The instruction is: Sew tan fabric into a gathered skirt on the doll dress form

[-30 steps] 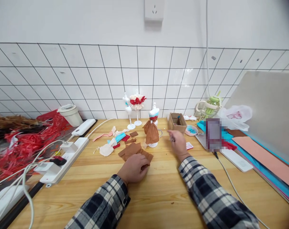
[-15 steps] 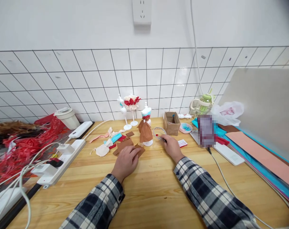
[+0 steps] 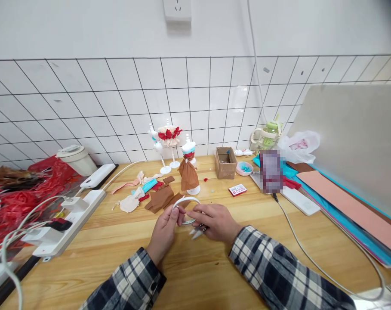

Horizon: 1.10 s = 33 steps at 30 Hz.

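Observation:
My left hand (image 3: 164,230) is closed on a thin white ring that looks like a roll of tape (image 3: 186,199), held just above the table. The fingertips of my right hand (image 3: 216,221) meet the ring's other side. Small scissors (image 3: 198,232) are tucked in that hand, pale blades pointing down-left. Behind the ring, a white mini dress form (image 3: 189,147) wears a brown skirt (image 3: 188,174) with red and light blue bands. Brown paper-like pieces (image 3: 161,198) lie beyond my left hand, beside cream, blue and red scraps (image 3: 129,204).
Two more dress forms (image 3: 170,137) stand near the wall. To the right are a cardboard box (image 3: 226,165), a pink dish (image 3: 244,168), a small red-white box (image 3: 237,190) and a blurred-out device (image 3: 272,172) on a cable. A power strip (image 3: 75,221) and red shreds (image 3: 24,196) sit left.
Both hands came together nearer to me. The right brought the ring and scissors from beside the dress form; the left quit the brown pieces and took hold of the ring. The view shifted slightly.

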### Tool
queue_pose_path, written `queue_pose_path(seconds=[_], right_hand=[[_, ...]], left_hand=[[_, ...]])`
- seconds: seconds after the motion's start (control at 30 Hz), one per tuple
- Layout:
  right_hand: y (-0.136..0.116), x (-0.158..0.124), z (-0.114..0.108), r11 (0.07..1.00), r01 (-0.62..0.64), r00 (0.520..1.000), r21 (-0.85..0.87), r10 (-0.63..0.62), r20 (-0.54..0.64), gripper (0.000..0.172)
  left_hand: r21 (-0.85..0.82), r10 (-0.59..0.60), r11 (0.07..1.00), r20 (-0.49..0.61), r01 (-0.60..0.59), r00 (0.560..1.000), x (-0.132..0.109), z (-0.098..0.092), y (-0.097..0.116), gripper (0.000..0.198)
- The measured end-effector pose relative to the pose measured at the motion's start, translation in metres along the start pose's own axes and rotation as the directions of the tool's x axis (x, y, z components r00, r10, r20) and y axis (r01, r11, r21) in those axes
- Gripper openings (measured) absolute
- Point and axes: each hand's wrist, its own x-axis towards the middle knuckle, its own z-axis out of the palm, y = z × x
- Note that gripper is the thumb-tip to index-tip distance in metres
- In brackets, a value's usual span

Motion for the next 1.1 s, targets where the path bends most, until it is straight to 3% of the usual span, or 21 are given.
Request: queue_pose_path(seconds=[0.1,0.17,0.33,0.47,0.5,0.57,0.63,0.67,0.7,0.73,0.77,0.8,0.87,0.97,1.1], right_hand=[[-0.005,-0.001,0.003,0.952,-0.17,0.959,0.253,0.219,-0.178,0.046],[-0.005,-0.001,0.003,0.89,-0.269,0.913,0.367,0.357,-0.197,0.049],[-0.002,0.001,0.006,0.806,-0.245,0.956,0.54,0.295,-0.007,0.037],[-0.001,0.0,0.01,0.779,-0.308,0.939,0.546,0.342,0.042,0.022],[-0.001,0.0,0.01,0.783,-0.328,0.932,0.528,0.361,0.043,0.02],[0.0,0.0,0.01,0.796,-0.374,0.909,0.477,0.416,0.019,0.017],[0.002,0.001,0.01,0.801,-0.425,0.878,0.423,0.479,-0.025,0.016],[0.002,0.002,0.01,0.8,-0.447,0.864,0.401,0.503,-0.04,0.016],[0.002,0.002,0.009,0.798,-0.463,0.853,0.385,0.519,-0.052,0.016],[0.002,0.003,0.01,0.797,-0.472,0.845,0.376,0.53,-0.062,0.016],[0.001,0.004,0.01,0.797,-0.477,0.841,0.371,0.537,-0.072,0.016],[0.0,0.004,0.01,0.799,-0.476,0.839,0.368,0.538,-0.083,0.016],[-0.004,0.005,0.011,0.81,-0.452,0.852,0.372,0.516,-0.086,0.017],[-0.009,0.005,0.012,0.861,-0.37,0.907,0.35,0.416,-0.063,0.021],[-0.013,0.001,0.009,0.968,-0.228,0.97,0.104,0.235,-0.068,0.024]], left_hand=[[0.131,0.051,0.99,0.026,-0.054,0.998,0.002,-0.01,-0.001,0.03],[0.153,0.062,0.986,0.078,-0.073,0.995,0.003,-0.015,-0.003,0.031],[-0.001,-0.017,1.0,0.167,0.017,0.986,0.003,-0.013,-0.009,0.037],[0.009,-0.062,0.998,0.187,0.061,0.98,0.005,-0.01,-0.009,0.036],[0.058,-0.041,0.998,0.135,0.033,0.99,0.005,-0.01,-0.008,0.033],[0.179,0.076,0.982,-0.099,-0.057,0.992,0.005,-0.011,-0.002,0.027],[0.248,0.201,0.961,-0.337,-0.119,0.92,0.002,-0.012,0.005,0.025],[0.217,0.186,0.97,-0.349,-0.113,0.918,0.0,-0.011,0.008,0.028],[0.144,0.097,0.988,-0.263,-0.06,0.96,-0.003,-0.008,0.011,0.036],[0.058,-0.051,0.997,-0.086,0.056,0.995,-0.006,-0.005,0.013,0.043],[-0.019,-0.216,0.976,0.093,0.218,0.972,-0.008,0.0,0.014,0.049],[-0.091,-0.324,0.933,0.204,0.347,0.924,-0.01,0.005,0.015,0.05],[-0.208,-0.41,0.868,0.211,0.451,0.887,-0.012,0.014,0.013,0.048],[-0.3,-0.414,0.848,0.139,0.437,0.9,-0.011,0.02,0.009,0.048],[-0.325,-0.42,0.849,0.062,0.416,0.906,-0.007,0.015,0.007,0.042]])
